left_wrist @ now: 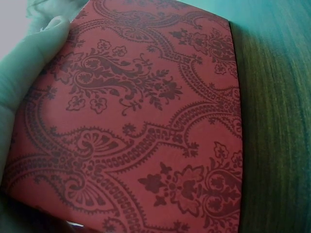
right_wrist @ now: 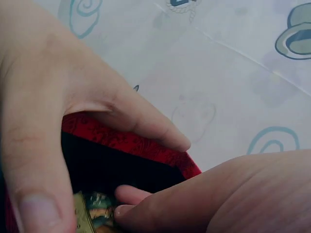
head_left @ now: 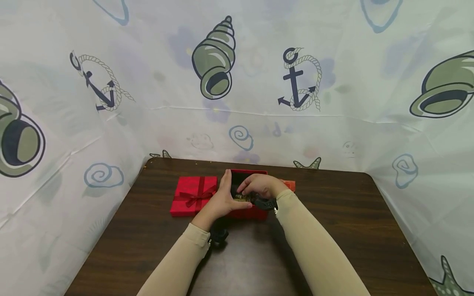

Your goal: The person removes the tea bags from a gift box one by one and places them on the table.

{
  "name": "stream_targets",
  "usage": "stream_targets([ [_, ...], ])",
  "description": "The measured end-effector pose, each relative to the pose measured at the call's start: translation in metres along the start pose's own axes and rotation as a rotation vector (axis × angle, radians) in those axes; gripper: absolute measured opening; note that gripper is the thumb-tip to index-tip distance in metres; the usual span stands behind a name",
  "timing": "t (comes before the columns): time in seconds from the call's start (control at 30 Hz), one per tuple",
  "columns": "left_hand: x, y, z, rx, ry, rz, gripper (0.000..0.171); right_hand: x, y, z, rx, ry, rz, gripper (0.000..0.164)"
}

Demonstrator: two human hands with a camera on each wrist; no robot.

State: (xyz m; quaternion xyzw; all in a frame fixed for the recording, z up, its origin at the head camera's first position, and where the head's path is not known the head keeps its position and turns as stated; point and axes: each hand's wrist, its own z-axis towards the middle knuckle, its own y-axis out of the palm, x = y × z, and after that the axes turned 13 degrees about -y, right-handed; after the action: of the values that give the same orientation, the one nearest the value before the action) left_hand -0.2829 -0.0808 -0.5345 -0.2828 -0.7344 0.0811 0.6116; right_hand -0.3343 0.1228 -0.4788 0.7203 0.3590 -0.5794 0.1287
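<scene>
- Head view: the red box (head_left: 247, 213) stands near the brown table's (head_left: 352, 234) far edge, its top uncovered and its inside dark. The tabletop runs wide to its right and on its near side.
- Just left of the box lies a red lid (head_left: 185, 187) with a ribbon bow, leaving little room between.
- The left hand (head_left: 222, 199) lies against the box's left wall, fingers extended, thumb stretched along its near rim.
- The right hand (head_left: 263, 186) reaches in over the box's right side, fingers bent down toward a gold-toned item (head_left: 242, 198) inside. An orange thing (head_left: 290, 186) shows beside the box's right side.
- Left wrist view: the left thumb lies along the edge of the box's patterned wall.
- Right wrist view: right fingertips meet the item inside the box; I cannot tell whether they pinch it.
</scene>
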Motion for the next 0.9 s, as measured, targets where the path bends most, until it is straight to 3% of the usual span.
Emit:
stream_targets([
  [0.27,-0.001,0.001,0.0,-0.009,0.0,-0.011,0.147,0.001,0.003,-0.006,0.08,-0.037,0.035,0.032],
  [0.5,-0.002,0.002,0.001,-0.014,-0.004,-0.01,0.147,0.004,0.001,-0.008,0.071,-0.075,0.094,0.046],
  [0.57,-0.002,0.002,0.001,-0.015,-0.005,-0.008,0.147,0.007,0.001,-0.008,0.072,-0.103,0.101,0.043],
  [0.77,-0.001,0.001,0.002,-0.011,0.0,-0.018,0.148,0.017,0.0,-0.01,0.126,-0.2,0.199,0.057],
  [0.9,0.0,0.001,0.003,-0.004,0.007,-0.016,0.148,0.02,0.001,-0.013,0.132,-0.273,0.24,0.045],
])
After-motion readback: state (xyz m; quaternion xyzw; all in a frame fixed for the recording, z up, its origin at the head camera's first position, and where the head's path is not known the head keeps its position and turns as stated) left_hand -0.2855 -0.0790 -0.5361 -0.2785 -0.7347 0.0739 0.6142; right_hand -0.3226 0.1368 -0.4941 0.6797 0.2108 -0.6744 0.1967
